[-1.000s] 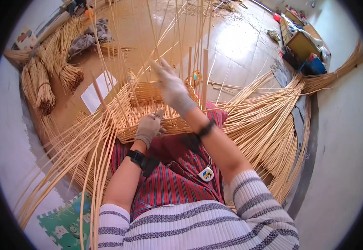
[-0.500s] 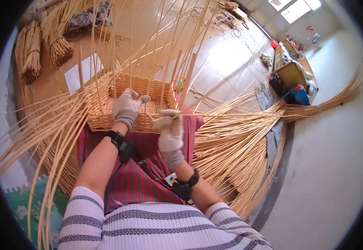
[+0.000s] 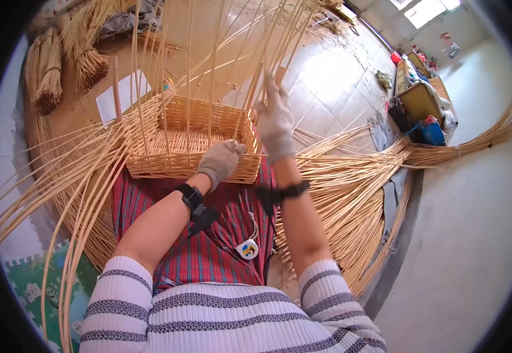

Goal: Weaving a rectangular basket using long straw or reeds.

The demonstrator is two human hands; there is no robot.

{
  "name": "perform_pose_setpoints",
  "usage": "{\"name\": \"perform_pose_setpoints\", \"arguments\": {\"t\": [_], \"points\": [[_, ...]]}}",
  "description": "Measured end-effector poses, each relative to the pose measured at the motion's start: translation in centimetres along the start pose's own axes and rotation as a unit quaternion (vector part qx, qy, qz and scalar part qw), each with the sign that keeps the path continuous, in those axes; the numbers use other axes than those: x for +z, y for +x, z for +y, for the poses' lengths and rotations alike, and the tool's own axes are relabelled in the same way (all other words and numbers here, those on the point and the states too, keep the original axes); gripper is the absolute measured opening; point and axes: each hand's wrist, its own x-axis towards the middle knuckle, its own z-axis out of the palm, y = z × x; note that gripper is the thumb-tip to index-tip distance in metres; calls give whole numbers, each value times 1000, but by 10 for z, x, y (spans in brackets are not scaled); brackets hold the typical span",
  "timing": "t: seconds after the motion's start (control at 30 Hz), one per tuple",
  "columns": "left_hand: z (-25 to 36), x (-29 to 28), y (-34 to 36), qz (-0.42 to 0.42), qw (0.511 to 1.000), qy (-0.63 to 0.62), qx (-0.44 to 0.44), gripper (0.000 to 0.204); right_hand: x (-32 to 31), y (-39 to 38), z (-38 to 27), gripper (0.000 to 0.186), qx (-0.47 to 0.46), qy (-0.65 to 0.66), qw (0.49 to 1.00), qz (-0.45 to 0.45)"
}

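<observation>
A rectangular wicker basket [image 3: 176,165] sits on my lap, with thin upright stakes rising from its walls. My left hand [image 3: 221,160], in a pale work glove, is closed at the near rim close to the right front corner, its fingers pinched on a thin willow rod. My right hand [image 3: 276,125], gloved too, is raised just outside the basket's right end beside the upright stakes. Its fingers stretch upward with the thumb apart, and I see nothing held in it. A striped red cloth [image 3: 209,247] covers my lap under the basket.
Long loose rods [image 3: 50,176] fan out at the left. A large bundle of rods [image 3: 338,200] spreads on the right. Tied bundles [image 3: 47,76] and a white sheet [image 3: 122,94] lie far left. A small round tape measure [image 3: 248,249] hangs on the lap cloth.
My left hand has moved right and down along the near rim. My right hand has risen from the front corner up beside the right-hand stakes, its fingers now stretched out.
</observation>
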Motion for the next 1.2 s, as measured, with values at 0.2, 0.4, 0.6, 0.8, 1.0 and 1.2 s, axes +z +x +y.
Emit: {"name": "perform_pose_setpoints", "arguments": {"t": [0.2,0.4,0.6,0.8,1.0,1.2], "points": [[10,-2,-4,5,998,24,-59,40,-58,-31,40,49,306,0,947,-99],[12,-31,-52,225,951,32,210,27,-58,-80,-18,52,-135,-261,942,-163],[-8,-56,-41,35,928,346,136,42,-18,-48,-60,73,146,-392,829,-371],[-12,-44,-10,10,954,294,57,42,-5,-66,-49,70,178,-456,812,-318],[-12,-52,-5,-39,968,241,54,55,-10,-77,-50,60,143,-440,853,-240],[0,-56,-51,55,917,312,241,47,-47,-85,-63,63,64,-369,906,-198]]}}
